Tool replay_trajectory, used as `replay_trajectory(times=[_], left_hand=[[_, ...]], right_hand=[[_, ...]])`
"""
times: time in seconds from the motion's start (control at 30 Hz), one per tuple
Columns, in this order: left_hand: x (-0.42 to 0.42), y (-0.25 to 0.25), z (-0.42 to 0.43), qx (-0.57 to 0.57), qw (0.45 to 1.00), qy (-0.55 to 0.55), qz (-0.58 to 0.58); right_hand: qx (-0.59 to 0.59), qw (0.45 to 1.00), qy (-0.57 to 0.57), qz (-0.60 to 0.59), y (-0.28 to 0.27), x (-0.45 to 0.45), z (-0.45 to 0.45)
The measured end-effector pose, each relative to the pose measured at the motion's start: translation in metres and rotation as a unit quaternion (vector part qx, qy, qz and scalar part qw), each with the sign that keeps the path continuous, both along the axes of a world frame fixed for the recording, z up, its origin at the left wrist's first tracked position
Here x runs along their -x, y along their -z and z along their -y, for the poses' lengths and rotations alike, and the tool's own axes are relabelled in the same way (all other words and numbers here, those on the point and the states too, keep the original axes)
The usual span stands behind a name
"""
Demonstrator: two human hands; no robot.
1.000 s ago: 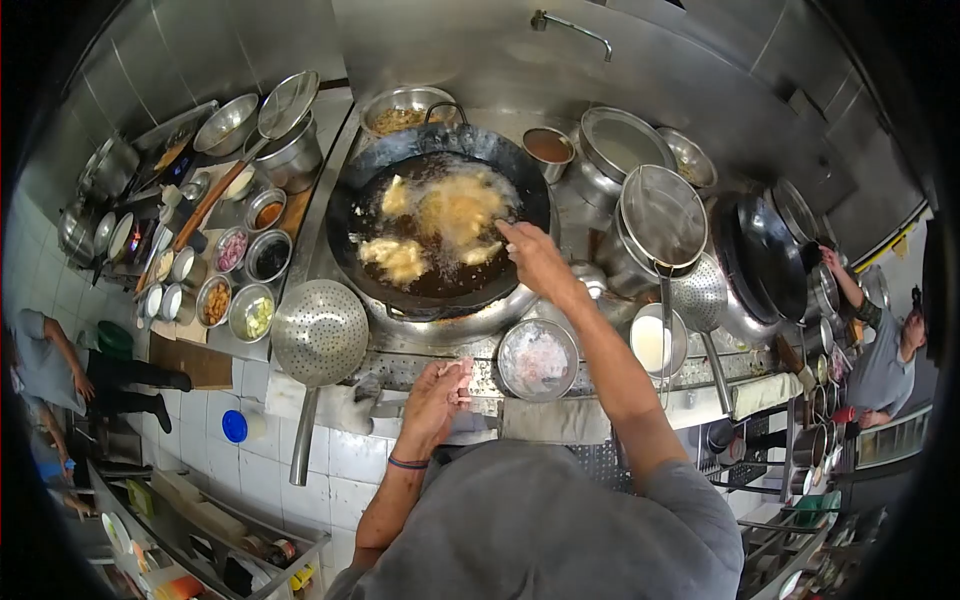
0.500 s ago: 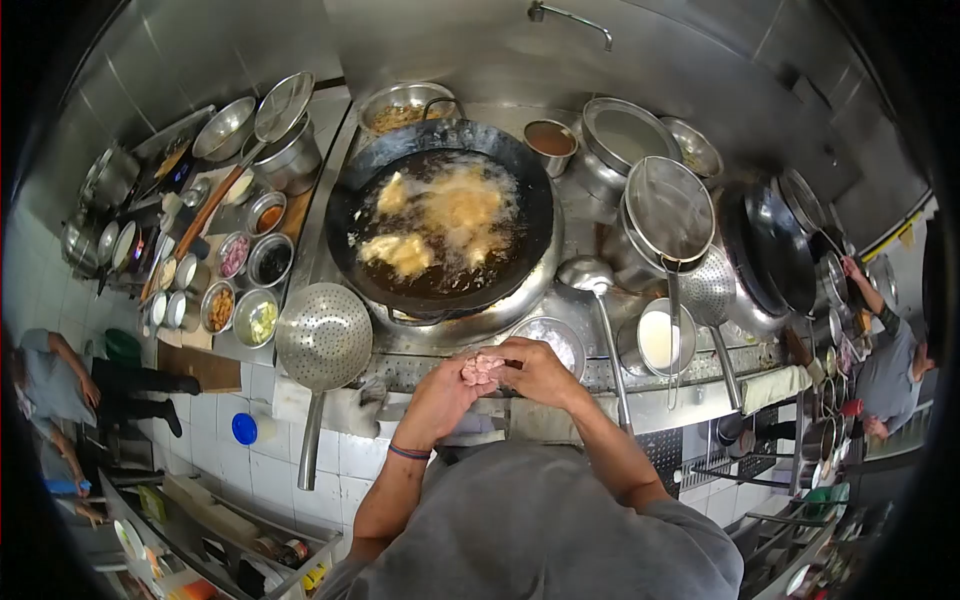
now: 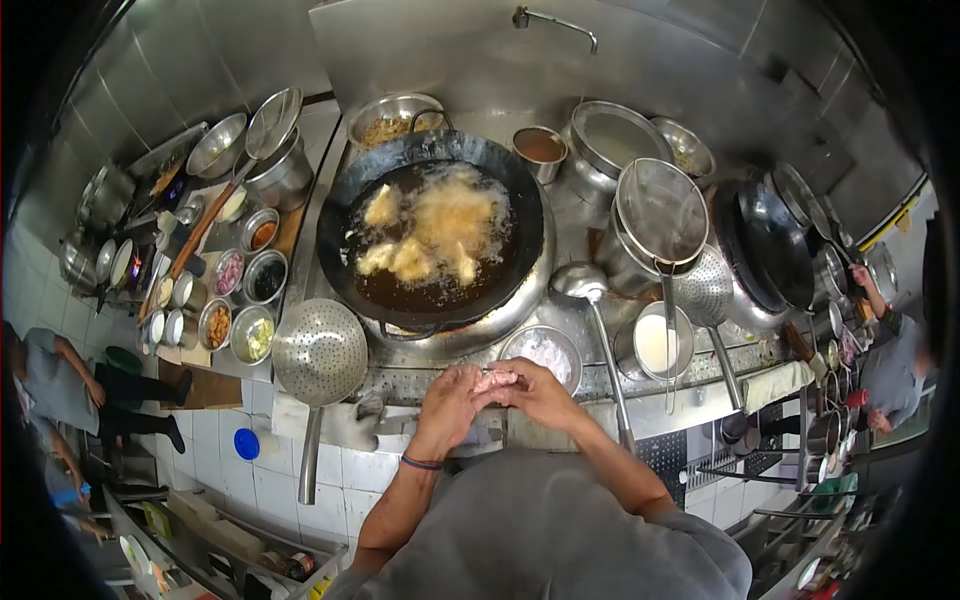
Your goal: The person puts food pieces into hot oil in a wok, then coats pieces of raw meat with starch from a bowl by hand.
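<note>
Raw pinkish meat point(image 3: 494, 380) is pinched between my two hands at the counter's front edge. My left hand point(image 3: 450, 402) has its fingers closed on the meat's left side, and my right hand point(image 3: 543, 395) grips it from the right. Just behind my right hand is a metal bowl point(image 3: 548, 350) with white, powdery-looking contents. Beyond my hands a large black wok point(image 3: 350, 280) holds bubbling dark oil, with several pale golden battered pieces point(image 3: 410, 260) frying in it.
Left of my hands lies a perforated skimmer point(image 3: 320, 352); to the right are a ladle point(image 3: 580, 281), a strainer point(image 3: 662, 210) and a cup of white liquid point(image 3: 656, 343). Small ingredient bowls point(image 3: 250, 334) stand at the left. People point(image 3: 62, 370) are at both sides.
My right hand has come back from the wok's right edge to the meat beside my left hand. The frying pieces have shifted in the oil. The view has moved slightly.
</note>
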State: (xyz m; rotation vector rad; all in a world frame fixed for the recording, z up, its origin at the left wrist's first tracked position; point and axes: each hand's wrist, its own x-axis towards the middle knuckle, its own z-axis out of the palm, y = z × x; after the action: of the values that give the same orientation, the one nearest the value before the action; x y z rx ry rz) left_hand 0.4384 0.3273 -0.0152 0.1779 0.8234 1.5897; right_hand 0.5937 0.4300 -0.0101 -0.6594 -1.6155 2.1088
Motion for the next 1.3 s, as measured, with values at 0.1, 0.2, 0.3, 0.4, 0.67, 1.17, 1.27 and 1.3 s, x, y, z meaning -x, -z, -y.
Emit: replay_trajectory(times=[0.1, 0.2, 0.3, 0.4, 0.67, 1.17, 1.27, 1.3], left_hand=[[0.002, -0.005, -0.002, 0.023, 1.0, -0.004, 0.006], [0.016, -0.011, 0.008, 0.031, 0.999, -0.012, -0.028], [0.044, 0.019, 0.025, 0.005, 0.994, -0.083, -0.072], [0.049, 0.017, 0.028, 0.017, 0.983, -0.143, -0.117], [0.039, -0.003, 0.039, 0.064, 0.99, -0.115, -0.039], [0.036, 0.016, 0.035, 0.082, 0.989, -0.082, -0.087], [0.04, 0.018, 0.038, 0.088, 0.99, -0.09, -0.061], [0.04, 0.019, 0.04, 0.091, 0.99, -0.092, -0.052]], right_hand=[[0.002, 0.999, -0.021, 0.029, 0.011, -0.004, -0.011], [0.013, 0.997, 0.022, 0.076, 0.008, -0.011, -0.034], [0.04, 0.994, 0.01, 0.097, 0.012, -0.017, -0.045], [0.015, 0.99, 0.016, 0.139, 0.044, -0.012, -0.041], [0.123, 0.974, 0.184, -0.05, 0.035, -0.03, -0.078], [-0.477, 0.753, -0.138, 0.431, 0.143, -0.038, -0.072], [-0.438, 0.796, -0.172, 0.38, 0.13, -0.044, -0.104], [-0.38, 0.87, -0.07, 0.305, 0.11, -0.052, -0.106]])
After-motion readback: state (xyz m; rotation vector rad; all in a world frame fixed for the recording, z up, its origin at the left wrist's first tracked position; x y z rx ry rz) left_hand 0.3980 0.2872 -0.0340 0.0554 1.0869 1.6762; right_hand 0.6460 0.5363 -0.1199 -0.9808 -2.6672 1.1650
